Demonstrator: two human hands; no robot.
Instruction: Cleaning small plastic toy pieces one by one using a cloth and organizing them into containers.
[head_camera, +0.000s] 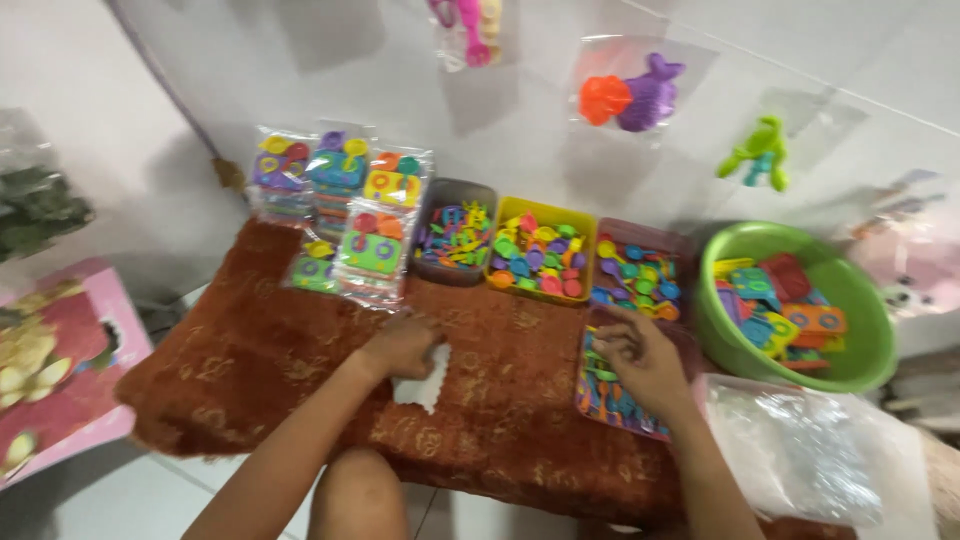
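Left hand (400, 345) pins bag (423, 380); right hand (642, 358) curls.

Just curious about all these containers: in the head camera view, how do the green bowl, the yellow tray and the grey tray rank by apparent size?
1. green bowl, clearly largest.
2. yellow tray.
3. grey tray, only slightly smaller-looking than the yellow one, so that ranking is unsure.

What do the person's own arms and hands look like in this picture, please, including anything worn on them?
Both forearms are bare right down to the picture's lower edge: no sleeves show. The left hand and right hand wear no gloves; no watch or bracelet is visible. The picture is too blurred to tell any rings.
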